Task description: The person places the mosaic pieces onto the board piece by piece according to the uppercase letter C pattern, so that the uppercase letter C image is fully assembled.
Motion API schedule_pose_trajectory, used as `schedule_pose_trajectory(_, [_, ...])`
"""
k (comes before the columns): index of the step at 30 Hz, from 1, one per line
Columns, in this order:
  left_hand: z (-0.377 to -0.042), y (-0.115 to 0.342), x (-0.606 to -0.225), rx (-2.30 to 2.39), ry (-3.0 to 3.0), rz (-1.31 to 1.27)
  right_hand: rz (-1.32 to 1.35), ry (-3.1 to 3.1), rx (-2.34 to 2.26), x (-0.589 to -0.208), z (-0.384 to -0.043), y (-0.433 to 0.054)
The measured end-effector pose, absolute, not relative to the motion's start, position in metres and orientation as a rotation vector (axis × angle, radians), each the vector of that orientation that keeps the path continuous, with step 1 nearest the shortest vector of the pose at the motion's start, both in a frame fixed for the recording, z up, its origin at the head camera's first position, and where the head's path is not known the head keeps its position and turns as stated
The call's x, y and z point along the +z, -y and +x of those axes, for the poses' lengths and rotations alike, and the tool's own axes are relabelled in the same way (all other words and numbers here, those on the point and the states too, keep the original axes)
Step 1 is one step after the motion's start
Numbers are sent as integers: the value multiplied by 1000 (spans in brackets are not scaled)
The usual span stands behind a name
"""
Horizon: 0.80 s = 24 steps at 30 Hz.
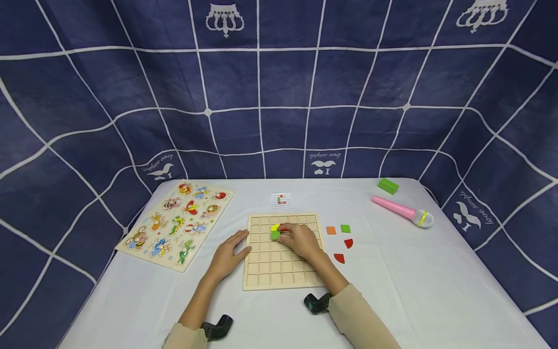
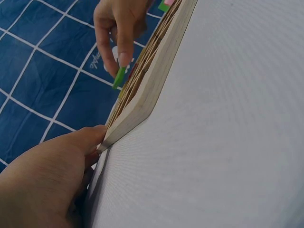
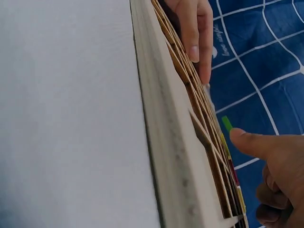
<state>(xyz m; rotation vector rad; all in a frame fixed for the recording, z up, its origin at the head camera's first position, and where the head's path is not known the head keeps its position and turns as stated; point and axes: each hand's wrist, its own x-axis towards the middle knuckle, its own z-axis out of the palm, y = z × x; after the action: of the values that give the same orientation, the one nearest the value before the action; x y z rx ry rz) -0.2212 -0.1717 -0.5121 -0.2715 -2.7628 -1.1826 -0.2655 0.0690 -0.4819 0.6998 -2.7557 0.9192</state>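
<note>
A pale wooden grid board [image 1: 279,269] lies on the white table. My right hand [image 1: 300,241] is over its upper middle and pinches a small green square tile [image 1: 275,235] between thumb and fingertips. In the left wrist view that tile [image 2: 118,78] is tilted and held just above the grid. A yellow piece [image 1: 274,227] and a red piece [image 1: 285,227] sit in the cells beside it, partly hidden by the fingers. My left hand [image 1: 226,257] touches the board's left edge, its fingers fairly straight.
Right of the board lie an orange square [image 1: 331,230], a green square [image 1: 346,228] and two red quarter-circle pieces [image 1: 339,258]. A small pattern card [image 1: 281,200] is behind it. An insect puzzle [image 1: 176,223] lies left; a pink microphone [image 1: 396,208] and green block [image 1: 388,186] lie far right.
</note>
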Motion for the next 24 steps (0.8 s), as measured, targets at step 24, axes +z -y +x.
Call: schedule_pose_trajectory(24, [-222, 172, -513, -1183, 2758, -281, 637, 2731, 946, -481, -267, -84])
